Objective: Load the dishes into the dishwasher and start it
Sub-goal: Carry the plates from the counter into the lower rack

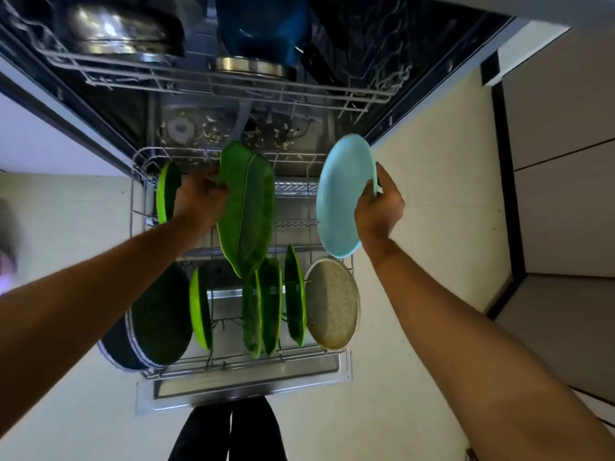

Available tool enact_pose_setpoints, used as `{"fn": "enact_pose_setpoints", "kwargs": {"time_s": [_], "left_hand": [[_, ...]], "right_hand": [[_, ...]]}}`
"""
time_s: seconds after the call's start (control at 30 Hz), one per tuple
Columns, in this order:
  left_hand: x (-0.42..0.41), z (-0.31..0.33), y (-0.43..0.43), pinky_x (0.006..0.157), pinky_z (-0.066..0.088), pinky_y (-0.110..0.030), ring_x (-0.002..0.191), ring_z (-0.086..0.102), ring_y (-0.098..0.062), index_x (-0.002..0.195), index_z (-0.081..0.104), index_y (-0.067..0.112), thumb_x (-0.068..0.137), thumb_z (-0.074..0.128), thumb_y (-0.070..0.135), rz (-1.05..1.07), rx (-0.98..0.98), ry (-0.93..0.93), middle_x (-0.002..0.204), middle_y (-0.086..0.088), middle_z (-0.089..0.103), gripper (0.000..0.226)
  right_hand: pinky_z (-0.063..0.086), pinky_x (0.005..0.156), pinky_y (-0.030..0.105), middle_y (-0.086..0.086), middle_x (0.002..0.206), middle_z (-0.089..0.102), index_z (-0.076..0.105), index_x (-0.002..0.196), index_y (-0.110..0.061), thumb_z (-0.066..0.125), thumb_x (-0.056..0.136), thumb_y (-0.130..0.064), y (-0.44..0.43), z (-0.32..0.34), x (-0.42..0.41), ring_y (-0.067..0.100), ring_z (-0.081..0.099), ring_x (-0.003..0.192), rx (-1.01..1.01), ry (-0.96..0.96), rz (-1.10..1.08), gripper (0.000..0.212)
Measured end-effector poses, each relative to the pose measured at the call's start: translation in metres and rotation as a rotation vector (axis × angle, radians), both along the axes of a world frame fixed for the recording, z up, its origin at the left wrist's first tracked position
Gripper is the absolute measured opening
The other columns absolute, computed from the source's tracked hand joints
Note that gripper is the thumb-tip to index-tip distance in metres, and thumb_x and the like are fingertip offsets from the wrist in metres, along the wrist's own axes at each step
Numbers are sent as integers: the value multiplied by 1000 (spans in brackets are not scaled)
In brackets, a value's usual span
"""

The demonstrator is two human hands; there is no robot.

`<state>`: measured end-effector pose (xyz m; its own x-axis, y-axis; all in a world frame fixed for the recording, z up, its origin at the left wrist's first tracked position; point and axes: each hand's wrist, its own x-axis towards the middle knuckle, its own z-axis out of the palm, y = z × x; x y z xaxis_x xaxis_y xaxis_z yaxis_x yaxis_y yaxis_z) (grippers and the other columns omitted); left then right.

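A pale cream floor (366,420) spreads on both sides of the open dishwasher (109,104). At the right stand cabinet fronts (565,211) with dark edges. The person's legs (229,430) in dark trousers show at the near edge, just behind the lowered door (246,387).

The upper rack (233,83) sits far back inside the machine. It holds a steel pot (119,31) on the left, a blue pot (263,24) in the middle and a steel lid (249,66) just below the blue pot.

The lower rack (138,194) is pulled out over the door. In its far left corner a bright green plate (168,191) stands on edge. Beside it the left hand (199,197) grips the left edge of a leaf-shaped green plate (248,211). This plate is upright over the middle of the rack, its lower tip just above the near row. Whether it rests on the wires cannot be told.

The near row, from the left:
- a dark pan (116,344)
- a dark green round plate (163,314)
- a lime-rimmed plate (199,307)
- two leaf plates (263,311) close together
- a narrow green plate (294,294)
- a grey speckled plate (332,301)

All stand on edge.

At the right the right hand (379,207) holds a light blue plate (342,197), with fingers curled round its right rim. This plate is tilted upright above the grey one, at the rack's right side.
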<state>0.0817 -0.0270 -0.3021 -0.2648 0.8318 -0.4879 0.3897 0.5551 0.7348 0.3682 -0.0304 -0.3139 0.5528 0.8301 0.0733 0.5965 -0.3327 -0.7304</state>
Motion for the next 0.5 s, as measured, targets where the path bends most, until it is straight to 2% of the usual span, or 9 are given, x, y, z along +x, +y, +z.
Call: {"fn": "enact_pose_setpoints", "kwargs": {"time_s": [0.1, 0.2, 0.23, 0.3, 0.37, 0.43, 0.5], "left_hand": [[7, -15, 13, 71, 45, -27, 83, 62, -22, 123, 64, 18, 91, 61, 13, -29, 2, 13, 100, -4, 65, 32], [14, -22, 19, 57, 40, -20, 72, 58, -14, 122, 63, 13, 93, 60, 10, -41, -1, -3, 102, -4, 63, 29], [16, -26, 19, 58, 40, -19, 76, 59, -17, 122, 63, 13, 93, 60, 10, -31, 4, -14, 104, -4, 64, 30], [16, -28, 18, 70, 46, -23, 88, 59, -20, 122, 63, 14, 91, 61, 9, -5, 6, -28, 105, -2, 63, 31], [17, -29, 17, 79, 48, -29, 91, 60, -20, 121, 64, 17, 90, 62, 10, 21, -8, -59, 106, -2, 63, 32], [17, -29, 15, 77, 46, -27, 87, 59, -20, 120, 64, 17, 91, 61, 8, 8, 5, -69, 105, -1, 63, 31], [16, -26, 12, 69, 42, -23, 77, 57, -16, 121, 63, 19, 92, 60, 8, -3, 13, -55, 105, 1, 60, 31]], "right_hand": [[58, 79, 35, -4, 108, 74, 70, 124, -29, 52, 90, -13, 14, -9, -9, 19, 69, 94, -12, 9, -29, 42], [59, 79, 36, -1, 111, 74, 69, 127, -27, 50, 88, -10, 22, -13, -18, 23, 69, 96, -21, -43, 2, 47], [58, 77, 35, -1, 111, 74, 69, 128, -28, 50, 86, -10, 22, -13, -20, 23, 69, 95, -21, -56, 15, 49], [55, 75, 30, -2, 108, 74, 67, 130, -30, 48, 83, -15, 17, -13, -29, 21, 69, 92, -19, -64, 47, 53], [54, 73, 30, -1, 107, 73, 64, 134, -29, 46, 81, -18, 5, -16, -37, 21, 69, 91, -14, -84, 88, 57], [55, 75, 32, 0, 109, 72, 63, 135, -27, 48, 82, -17, -7, -18, -42, 22, 69, 93, -4, -81, 75, 56], [58, 79, 34, 0, 114, 73, 65, 134, -24, 50, 82, -12, -17, -19, -44, 21, 69, 98, 22, -72, 32, 54]]}}
